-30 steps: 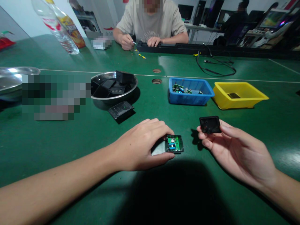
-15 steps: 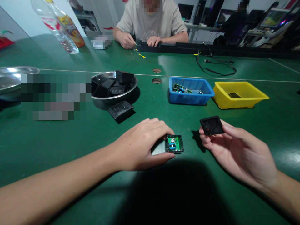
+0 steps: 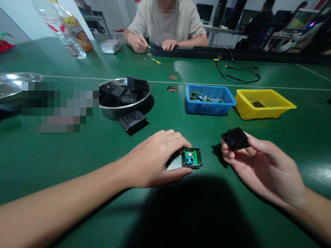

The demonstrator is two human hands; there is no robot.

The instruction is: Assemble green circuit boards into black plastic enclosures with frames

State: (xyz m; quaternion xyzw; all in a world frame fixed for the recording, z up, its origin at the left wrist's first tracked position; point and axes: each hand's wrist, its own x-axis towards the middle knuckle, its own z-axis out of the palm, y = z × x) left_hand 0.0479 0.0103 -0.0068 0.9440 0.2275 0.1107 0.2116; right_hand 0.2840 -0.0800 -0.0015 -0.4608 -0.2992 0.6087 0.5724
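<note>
My left hand [image 3: 157,158] rests on the green table and grips a small black case half [image 3: 191,157] with a green circuit board showing inside it. My right hand [image 3: 258,165] is held palm up just above the table to the right, its fingers pinching a square black plastic cover [image 3: 234,138] that is tilted toward me. The two parts are a short gap apart.
A metal bowl [image 3: 124,103] of black cases stands beyond my left hand, with one black case [image 3: 132,120] lying beside it. A blue bin [image 3: 209,105] of circuit boards and a yellow bin [image 3: 263,105] sit farther right. Another person [image 3: 167,24] works across the table near a cable [image 3: 239,70].
My right hand has turned the black cover slightly, tilting it and shifting it a little to the right. My left hand has stayed on the case half.
</note>
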